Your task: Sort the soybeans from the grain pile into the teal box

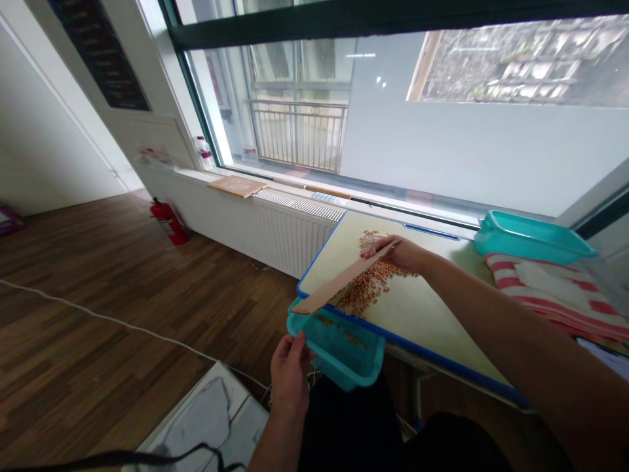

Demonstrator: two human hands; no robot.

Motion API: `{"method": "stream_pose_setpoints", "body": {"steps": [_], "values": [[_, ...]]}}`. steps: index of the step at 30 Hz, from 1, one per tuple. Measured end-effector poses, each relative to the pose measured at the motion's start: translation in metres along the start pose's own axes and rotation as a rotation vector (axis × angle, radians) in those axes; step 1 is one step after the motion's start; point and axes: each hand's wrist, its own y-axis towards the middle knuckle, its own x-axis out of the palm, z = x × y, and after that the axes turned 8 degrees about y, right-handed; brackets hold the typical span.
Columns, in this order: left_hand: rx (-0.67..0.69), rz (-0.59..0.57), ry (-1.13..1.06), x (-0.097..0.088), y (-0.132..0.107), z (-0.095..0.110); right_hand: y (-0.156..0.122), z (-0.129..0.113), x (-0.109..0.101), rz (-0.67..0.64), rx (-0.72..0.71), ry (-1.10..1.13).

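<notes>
Our right hand (pixel 400 252) pinches cardboard strip (pixel 344 282), 12 o'clock; left hand (pixel 289 367) grips teal tub (pixel 354 360), 6 o'clock. Few grains (pixel 376 280) in tub, most on table (pixel 432 321).

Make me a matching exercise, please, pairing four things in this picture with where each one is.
Things:
1. cardboard strip
2. near teal tray
3. far teal tray
4. fire extinguisher

Places:
A. on the floor by the radiator
B. in the left hand, below the edge of the table
C. on the table, beside the striped cloth
D. in the right hand, against the grains

Pairs: 1-D, 2-B, 3-C, 4-A.
</notes>
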Motion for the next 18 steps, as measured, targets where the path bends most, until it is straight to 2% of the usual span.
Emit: {"method": "stream_pose_setpoints", "body": {"steps": [13, 18], "values": [[-0.018, 0.043, -0.047, 0.007, -0.013, -0.004, -0.019, -0.001, 0.013, 0.005, -0.029, -0.009], [0.022, 0.006, -0.061, 0.008, -0.014, -0.010, -0.030, -0.003, 0.021, 0.038, -0.019, -0.027]]}}
